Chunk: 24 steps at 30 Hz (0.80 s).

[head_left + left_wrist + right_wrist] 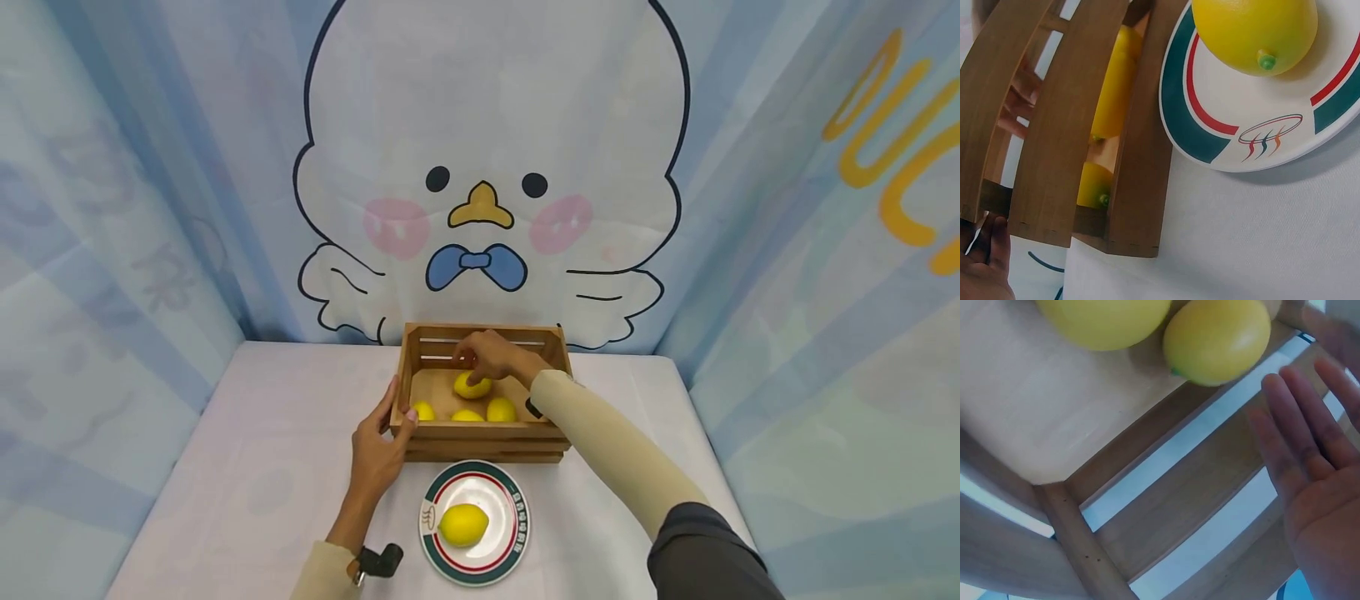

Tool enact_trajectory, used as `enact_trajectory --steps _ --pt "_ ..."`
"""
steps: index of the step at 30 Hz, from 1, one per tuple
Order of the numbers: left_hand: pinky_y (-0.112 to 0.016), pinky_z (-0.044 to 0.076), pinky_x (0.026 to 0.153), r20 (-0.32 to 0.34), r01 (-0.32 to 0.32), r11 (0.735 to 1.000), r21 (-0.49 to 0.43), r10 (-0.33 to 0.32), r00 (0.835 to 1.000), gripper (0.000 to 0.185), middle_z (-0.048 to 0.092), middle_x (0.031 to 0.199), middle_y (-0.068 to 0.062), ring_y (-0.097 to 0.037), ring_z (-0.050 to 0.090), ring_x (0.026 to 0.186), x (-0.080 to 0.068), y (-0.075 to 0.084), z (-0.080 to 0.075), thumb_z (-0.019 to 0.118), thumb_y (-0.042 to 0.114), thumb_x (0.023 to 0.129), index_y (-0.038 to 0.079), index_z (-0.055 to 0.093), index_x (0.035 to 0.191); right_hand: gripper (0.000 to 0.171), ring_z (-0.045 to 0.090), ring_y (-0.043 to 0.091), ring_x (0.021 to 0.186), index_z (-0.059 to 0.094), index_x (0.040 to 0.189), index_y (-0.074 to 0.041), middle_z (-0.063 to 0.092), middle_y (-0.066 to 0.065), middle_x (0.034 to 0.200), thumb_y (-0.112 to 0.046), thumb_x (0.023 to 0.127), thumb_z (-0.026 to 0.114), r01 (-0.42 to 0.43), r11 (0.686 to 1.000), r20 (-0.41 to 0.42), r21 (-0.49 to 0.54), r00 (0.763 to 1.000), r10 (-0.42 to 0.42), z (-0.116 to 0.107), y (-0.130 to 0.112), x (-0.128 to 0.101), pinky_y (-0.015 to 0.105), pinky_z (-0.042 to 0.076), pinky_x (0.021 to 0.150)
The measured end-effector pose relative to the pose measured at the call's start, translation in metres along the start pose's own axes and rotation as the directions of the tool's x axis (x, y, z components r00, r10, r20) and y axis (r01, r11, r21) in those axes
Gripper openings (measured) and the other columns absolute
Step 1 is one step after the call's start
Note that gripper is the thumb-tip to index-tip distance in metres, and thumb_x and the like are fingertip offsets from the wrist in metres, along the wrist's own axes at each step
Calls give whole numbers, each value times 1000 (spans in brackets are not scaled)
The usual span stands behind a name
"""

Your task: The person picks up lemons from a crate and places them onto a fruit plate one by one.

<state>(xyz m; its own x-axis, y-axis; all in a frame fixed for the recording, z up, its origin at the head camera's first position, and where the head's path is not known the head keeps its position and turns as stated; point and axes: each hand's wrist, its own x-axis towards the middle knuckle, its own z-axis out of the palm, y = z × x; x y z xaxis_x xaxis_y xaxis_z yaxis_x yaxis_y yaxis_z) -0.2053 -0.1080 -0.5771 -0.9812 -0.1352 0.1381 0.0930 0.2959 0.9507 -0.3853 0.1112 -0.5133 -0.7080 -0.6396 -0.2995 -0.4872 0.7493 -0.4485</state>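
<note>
Wooden slatted crate [480,433] steadied by the left hand [382,450] gripping its corner; right hand [487,357], fingers open, hovers over a yellow lemon [472,386], empty. Closing round it looks next.

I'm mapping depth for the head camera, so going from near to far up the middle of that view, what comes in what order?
Lemon on the plate → plate far rim → crate front wall → row of lemons inside → right hand over a lemon → duck backdrop.
</note>
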Motion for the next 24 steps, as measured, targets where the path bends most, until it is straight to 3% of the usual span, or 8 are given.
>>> enact_trajectory --steps 3,7,11,15,24 --pt "-55 42 124 -4 0 1000 4 0 1000 68 40 170 0 -31 45 155 0 1 0 67 34 106 21 38 166 49 67 25 113 72 134 -11 73 12 129 -12 88 88 -27 999 13 -22 1000 27 2 0 -1 40 60 102" --pt "-55 42 125 -1 9 1000 12 -9 1000 68 39 171 0 -31 45 155 0 2 -1 67 36 106 24 37 166 51 65 26 121 70 137 -11 71 12 134 -10 88 87 -48 997 93 -63 994 54 7 1 -2 39 59 106" --pt "-56 42 124 -1 12 1000 20 -12 1000 68 40 171 -1 -32 45 155 -1 2 -1 67 37 106 26 37 166 47 65 28 119 73 134 -10 71 15 133 -6 89 85 -59 996 134 -73 989 69 12 2 -3 35 63 96" --pt "-56 42 124 -6 3 1000 17 -3 1000 68 40 171 -2 -32 45 155 -1 2 0 68 36 106 24 38 166 46 66 28 115 75 130 -11 71 16 129 -4 86 87 -76 994 119 -76 989 85 16 1 -2 34 64 87" --pt "-56 43 123 -8 -2 1000 22 2 1000 68 41 170 -1 -33 47 154 -1 2 1 68 35 105 24 38 166 47 67 28 124 76 127 -15 74 13 132 -10 84 91 -54 990 111 -128 992 68 26 5 1 37 59 104"
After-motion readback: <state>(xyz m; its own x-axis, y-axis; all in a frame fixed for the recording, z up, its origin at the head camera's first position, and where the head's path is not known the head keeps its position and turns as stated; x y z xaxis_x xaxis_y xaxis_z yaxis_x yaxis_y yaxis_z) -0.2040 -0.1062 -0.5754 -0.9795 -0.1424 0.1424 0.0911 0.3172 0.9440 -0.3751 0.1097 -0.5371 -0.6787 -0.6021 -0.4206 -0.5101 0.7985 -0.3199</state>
